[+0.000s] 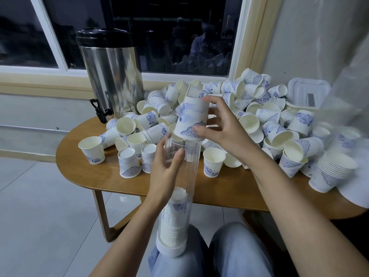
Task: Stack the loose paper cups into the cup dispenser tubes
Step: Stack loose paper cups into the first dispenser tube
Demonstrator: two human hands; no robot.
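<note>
Cups (249, 120) are lying in a loose heap across the middle and right of the frame, covering most of the round wooden surface (79, 168). Some are standing upright, some are lying on their sides and a few are sitting upside down near the front edge.

At lower centre a clear dispenser tube (191, 172) is standing nearly upright, its white base resting on the person's knee (175, 262) in light jeans. A nested stack of cups (175, 222) is filling its lower part, with the upper part showing clear.

The left grip (166, 166) is wrapping round the tube's upper part, thumb on the near side and fingers curling behind the plastic. The right grip (221, 128) is pinching a blue-patterned paper cup (191, 118), thumb pressing low on its wall and a fingertip touching its upturned bottom, the other fingers spreading behind. That cup is hanging mouth-down right at the tube's open top, slightly tilted; whether its rim is already inside is hard to tell.

A steel urn (111, 76) with a black lid and tap is standing at the upper left of the surface, before a dark window (179, 37). A short stack of nested cups (333, 170) is leaning at the right edge, and a white plastic box (307, 92) is sitting behind the heap at upper right.
</note>
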